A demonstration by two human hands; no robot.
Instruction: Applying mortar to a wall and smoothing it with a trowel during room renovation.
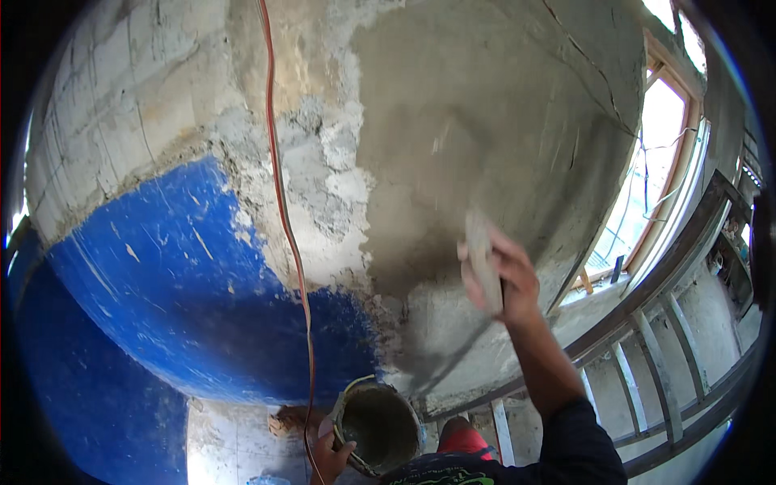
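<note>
In my right hand [517,279] is a plastering float [482,263], its grey, mortar-smeared blade seen nearly edge-on and slightly blurred. The float is raised in front of the wall, by the lower part of the damp grey plaster [501,121]; whether it touches cannot be told. At the bottom, my left hand [331,459] grips the left side of a round bucket [419,424], thumb over the rim. Grey mortar coats the bucket's inside.
A red cable [283,202] hangs down the wall, passing by my left hand. Blue paint [178,267] covers the lower left wall. On the right are a window [647,170] and a wooden ladder [651,372]. Below, beside the bucket, a person in red [469,440] is partly visible.
</note>
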